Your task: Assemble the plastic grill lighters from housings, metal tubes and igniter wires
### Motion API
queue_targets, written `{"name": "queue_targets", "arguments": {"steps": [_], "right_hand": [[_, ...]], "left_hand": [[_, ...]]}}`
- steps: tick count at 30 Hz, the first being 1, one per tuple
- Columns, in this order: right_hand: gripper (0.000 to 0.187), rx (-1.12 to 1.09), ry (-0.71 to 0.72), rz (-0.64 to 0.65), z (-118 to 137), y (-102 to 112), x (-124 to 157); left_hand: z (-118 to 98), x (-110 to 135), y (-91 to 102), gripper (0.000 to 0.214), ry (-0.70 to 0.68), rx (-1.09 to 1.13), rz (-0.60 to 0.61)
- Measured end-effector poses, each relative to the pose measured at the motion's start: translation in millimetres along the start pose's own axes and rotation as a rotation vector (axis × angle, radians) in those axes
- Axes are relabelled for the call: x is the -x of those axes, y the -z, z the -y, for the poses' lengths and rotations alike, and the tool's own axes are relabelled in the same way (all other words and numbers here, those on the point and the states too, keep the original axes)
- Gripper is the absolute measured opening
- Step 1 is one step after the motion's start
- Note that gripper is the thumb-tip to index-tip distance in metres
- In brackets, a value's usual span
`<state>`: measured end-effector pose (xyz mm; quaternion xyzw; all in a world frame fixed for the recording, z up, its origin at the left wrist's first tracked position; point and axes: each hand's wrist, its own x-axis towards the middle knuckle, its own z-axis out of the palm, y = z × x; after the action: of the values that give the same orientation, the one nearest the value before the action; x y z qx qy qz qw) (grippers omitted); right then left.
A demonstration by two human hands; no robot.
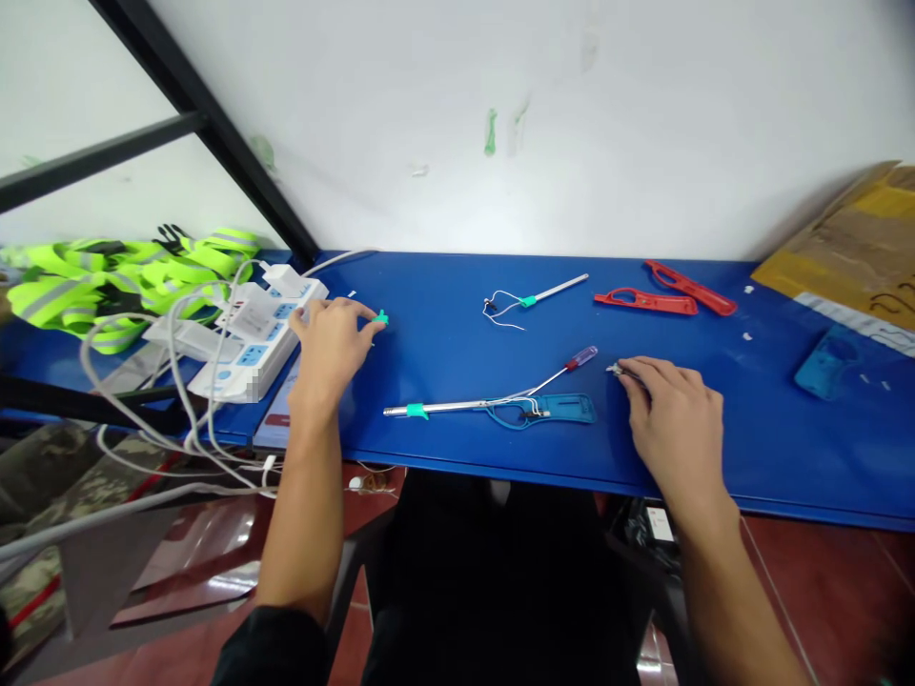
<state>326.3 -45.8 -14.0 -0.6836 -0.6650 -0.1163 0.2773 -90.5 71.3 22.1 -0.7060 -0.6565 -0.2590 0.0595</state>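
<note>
My left hand [330, 345] rests on the blue table [443, 291] beside a white power strip [250, 333], its fingertips pinching a small teal plastic piece [382, 317]. My right hand [668, 414] lies at the table's front right, fingers curled round a small metal part [616, 369] that pokes out to the left. Between the hands lies a metal rod with a teal collar [429, 409], joined by thin wires to a blue handle [550, 410]. A small screwdriver with a purple-red grip [572, 364] lies just behind it.
Another rod with white wires [533, 299] and two red handles [664, 293] lie farther back. A blue case [825, 362] and cardboard [850, 243] sit at right. Neon safety vests [107, 276] and tangled white cables [172, 400] crowd the left. Black metal struts [214, 124] cross the wall.
</note>
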Motion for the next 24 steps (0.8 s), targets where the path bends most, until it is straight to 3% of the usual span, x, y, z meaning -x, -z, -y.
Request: {"name": "queue_targets", "arguments": {"steps": [2,5,9,14,19,24], "right_hand": [[0.033,-0.047,0.026,-0.023,7.3,3.5,-0.5],[0.041,-0.292,0.179,-0.04,29.2,14.4,1.0],[0.057,-0.536,0.433,0.11,56.6,22.4,8.1],[0.054,-0.537,0.474,0.043,62.4,10.7,12.1],[0.047,-0.604,0.473,0.06,61.7,7.7,10.9],[0.036,-0.661,0.379,0.093,64.4,9.8,10.2]], "left_hand": [[-28.7,9.9,15.2,0.024,-0.02,0.101,-0.011],[-83.9,39.5,34.6,0.017,-0.172,0.429,0.056],[-139.2,81.8,32.9,0.018,-0.432,0.549,0.195],[-143.4,97.3,12.7,0.03,-0.393,0.598,0.228],[-138.3,92.1,6.6,0.013,-0.503,0.647,0.31],[-139.2,89.8,-3.9,0.019,-0.529,0.682,0.244]]}}
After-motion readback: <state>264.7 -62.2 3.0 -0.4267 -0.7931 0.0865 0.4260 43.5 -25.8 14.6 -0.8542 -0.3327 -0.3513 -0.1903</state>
